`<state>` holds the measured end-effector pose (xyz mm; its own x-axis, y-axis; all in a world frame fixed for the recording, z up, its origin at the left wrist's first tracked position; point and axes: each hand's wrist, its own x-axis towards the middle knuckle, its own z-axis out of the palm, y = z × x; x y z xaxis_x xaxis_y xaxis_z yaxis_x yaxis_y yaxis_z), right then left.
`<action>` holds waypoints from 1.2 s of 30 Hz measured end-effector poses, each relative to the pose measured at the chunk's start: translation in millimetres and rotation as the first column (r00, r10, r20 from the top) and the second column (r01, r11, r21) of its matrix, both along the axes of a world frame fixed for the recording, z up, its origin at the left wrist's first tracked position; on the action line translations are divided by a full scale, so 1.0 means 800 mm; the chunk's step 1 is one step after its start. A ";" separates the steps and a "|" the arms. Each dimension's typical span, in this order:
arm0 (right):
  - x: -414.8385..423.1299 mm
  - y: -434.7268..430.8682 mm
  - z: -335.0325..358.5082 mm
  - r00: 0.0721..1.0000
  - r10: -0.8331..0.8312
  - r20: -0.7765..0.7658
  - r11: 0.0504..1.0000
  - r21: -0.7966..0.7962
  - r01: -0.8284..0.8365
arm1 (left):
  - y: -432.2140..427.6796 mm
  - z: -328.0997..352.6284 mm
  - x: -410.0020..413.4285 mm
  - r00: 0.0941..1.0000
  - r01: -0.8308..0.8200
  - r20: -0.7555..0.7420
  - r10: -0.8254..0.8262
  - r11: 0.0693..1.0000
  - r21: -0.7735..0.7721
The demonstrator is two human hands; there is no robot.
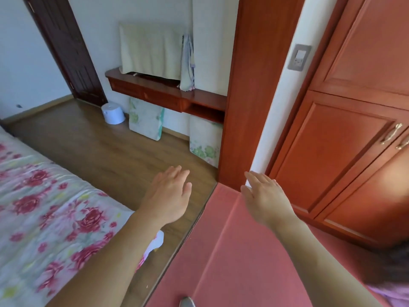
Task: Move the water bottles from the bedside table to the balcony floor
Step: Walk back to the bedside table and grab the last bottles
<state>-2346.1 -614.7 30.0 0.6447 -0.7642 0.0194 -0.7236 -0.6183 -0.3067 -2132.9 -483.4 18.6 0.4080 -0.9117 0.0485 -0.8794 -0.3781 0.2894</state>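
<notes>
Above the floor (93, 147) beside the bed (39, 207), your left hand (170, 196) and right hand (265, 200) spread flat, fingers loose, holding nothing; no bottles show here.

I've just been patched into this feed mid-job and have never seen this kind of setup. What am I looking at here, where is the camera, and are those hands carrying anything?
There is no machine: a person wears one wide-angle camera on the head, looking forward and down, so the two bare arms reaching out from the bottom edge are their own. The left hand and right hand are both open, fingers spread, with nothing in either grip. The room is a bedroom: a bed with a flowered cover on the left, wooden floor ahead, a wall shelf with a draped cloth above it, and two cushions leaning beneath. A reddish wardrobe stands on the right. No water bottles, bedside table or balcony show in this picture.
</notes>
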 end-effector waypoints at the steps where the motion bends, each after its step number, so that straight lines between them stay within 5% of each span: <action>1: 0.015 -0.017 -0.001 1.000 0.011 -0.005 1.000 0.005 -0.011 | -0.014 -0.004 0.012 1.000 -0.013 -0.005 0.013 1.000 -0.012; 21: 0.338 -0.327 -0.044 0.995 0.100 -0.026 0.995 0.013 -0.100 | -0.279 -0.035 0.308 0.982 -0.184 -0.042 0.184 0.983 0.017; 30: 0.506 -0.493 -0.076 0.950 0.309 -0.039 0.948 0.096 -0.304 | -0.399 -0.057 0.429 0.904 -0.423 -0.019 0.428 0.899 0.117; 36: 0.628 -0.556 -0.042 0.886 0.464 -0.015 0.883 0.089 -0.461 | -0.431 -0.018 0.482 0.801 -0.597 -0.042 0.597 0.802 0.028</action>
<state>-1843.7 -1059.7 -3.9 0.9244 -0.3771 -0.0582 -0.3727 -0.8597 -0.3493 -1747.3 -827.9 4.5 0.8733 -0.4872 0.0053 -0.4638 -0.8279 0.3156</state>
